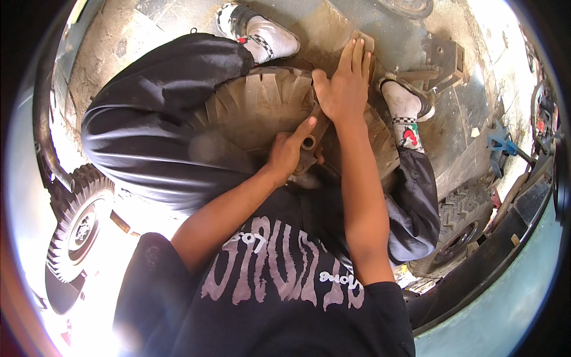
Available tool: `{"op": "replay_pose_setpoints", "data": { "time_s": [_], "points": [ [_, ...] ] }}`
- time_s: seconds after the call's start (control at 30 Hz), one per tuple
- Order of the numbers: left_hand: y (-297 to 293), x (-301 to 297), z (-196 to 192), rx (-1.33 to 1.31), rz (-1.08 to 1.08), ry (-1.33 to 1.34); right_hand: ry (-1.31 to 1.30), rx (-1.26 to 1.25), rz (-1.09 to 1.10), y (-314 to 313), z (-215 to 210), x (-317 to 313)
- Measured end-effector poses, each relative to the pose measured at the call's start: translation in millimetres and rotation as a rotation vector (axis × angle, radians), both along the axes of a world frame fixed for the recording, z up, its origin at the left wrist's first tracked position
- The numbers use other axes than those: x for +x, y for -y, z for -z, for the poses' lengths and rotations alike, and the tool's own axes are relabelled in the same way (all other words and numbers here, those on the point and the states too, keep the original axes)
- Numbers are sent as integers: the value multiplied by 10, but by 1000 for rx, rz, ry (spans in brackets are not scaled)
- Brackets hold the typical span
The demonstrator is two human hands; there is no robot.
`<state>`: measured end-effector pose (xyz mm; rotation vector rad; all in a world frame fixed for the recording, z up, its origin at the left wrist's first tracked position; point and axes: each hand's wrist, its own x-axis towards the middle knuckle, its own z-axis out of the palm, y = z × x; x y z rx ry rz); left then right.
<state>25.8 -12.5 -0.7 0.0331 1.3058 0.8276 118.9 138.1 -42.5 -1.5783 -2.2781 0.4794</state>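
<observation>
Across a worn, chunky-treaded tire between my legs lies a brown metal bar with a round eye at its near end. My left hand is closed around this near end, its thumb laid along the bar beside the eye. Farther up, my right hand rests on the bar with fingers stretched out flat toward its far end and the thumb spread to the left. The pale far tip of the bar shows just past those fingertips. My right palm hides much of the bar's middle.
My shoes flank the tire, the left shoe at the far side. A rusty metal block sits at the far right, with a blue tool nearer. Mounted wheels stand at left and right, beside vehicle bodywork.
</observation>
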Motion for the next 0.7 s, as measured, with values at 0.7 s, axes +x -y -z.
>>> {"op": "replay_pose_setpoints", "data": {
  "time_s": [0.7],
  "points": [
    [-16,-6,29,14,66,-40,-212,-164,61,-511,149,-3]
  ]
}}
